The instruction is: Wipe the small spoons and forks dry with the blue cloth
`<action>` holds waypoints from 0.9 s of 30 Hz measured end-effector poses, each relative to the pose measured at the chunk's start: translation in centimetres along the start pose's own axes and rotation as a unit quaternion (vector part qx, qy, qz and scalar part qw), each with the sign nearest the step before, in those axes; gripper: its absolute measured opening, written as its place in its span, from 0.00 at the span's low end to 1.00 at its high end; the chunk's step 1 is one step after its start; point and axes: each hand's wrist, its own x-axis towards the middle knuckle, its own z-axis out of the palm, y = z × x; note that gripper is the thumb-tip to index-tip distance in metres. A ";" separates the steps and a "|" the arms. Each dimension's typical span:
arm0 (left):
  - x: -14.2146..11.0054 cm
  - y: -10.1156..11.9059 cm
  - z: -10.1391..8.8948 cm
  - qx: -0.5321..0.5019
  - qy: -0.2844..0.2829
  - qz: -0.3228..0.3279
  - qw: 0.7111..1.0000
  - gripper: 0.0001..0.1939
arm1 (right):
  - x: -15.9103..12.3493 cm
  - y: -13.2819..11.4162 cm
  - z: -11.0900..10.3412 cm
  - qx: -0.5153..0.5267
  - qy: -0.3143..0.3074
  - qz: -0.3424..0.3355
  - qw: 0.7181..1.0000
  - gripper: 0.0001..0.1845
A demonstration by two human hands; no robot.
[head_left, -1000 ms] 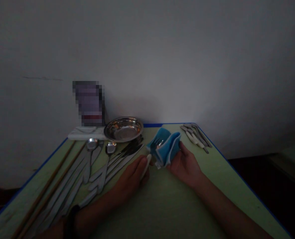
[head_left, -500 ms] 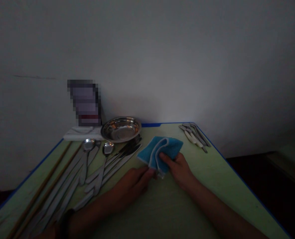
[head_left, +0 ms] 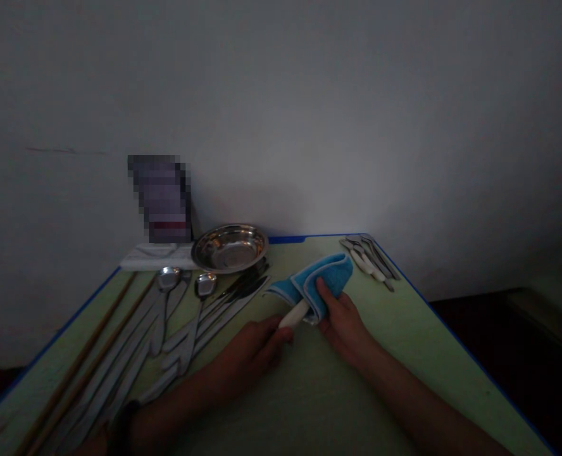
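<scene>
- Utensil (head_left: pixel 293 315) is mid-frame, sloping, its pale handle showing and the other end tucked out of sight in a blue cloth (head_left: pixel 335 277).
- Left hand (head_left: pixel 257 348) has its grip pinching the back end of that handle, fingers closed up.
- Right hand (head_left: pixel 347 326) has its grip clamped on the folded cloth, thumb on top.
- Shiny bowl (head_left: pixel 231 250) sits left of the cloth, near the far edge of the desk (head_left: pixel 433 354).
- Spoons (head_left: pixel 206 285) and two brown sticks (head_left: pixel 95 332) lie over on the left side, pretty dim there.
- More cutlery (head_left: pixel 360 265) is bunched right of the cloth, some with pale handles.
</scene>
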 end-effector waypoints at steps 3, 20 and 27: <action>0.1 -0.1 0.0 -0.016 -0.003 0.002 1.000 0.15 | -0.5 -0.1 0.4 -0.008 -0.039 0.008 0.999 0.15; 0.0 0.0 -0.1 -0.006 -0.010 0.029 1.000 0.14 | -1.0 0.5 0.5 0.004 -0.137 0.035 0.990 0.13; 0.2 -0.2 -0.2 -0.022 0.042 0.002 0.999 0.15 | -0.1 0.3 0.9 0.125 0.005 0.041 0.991 0.11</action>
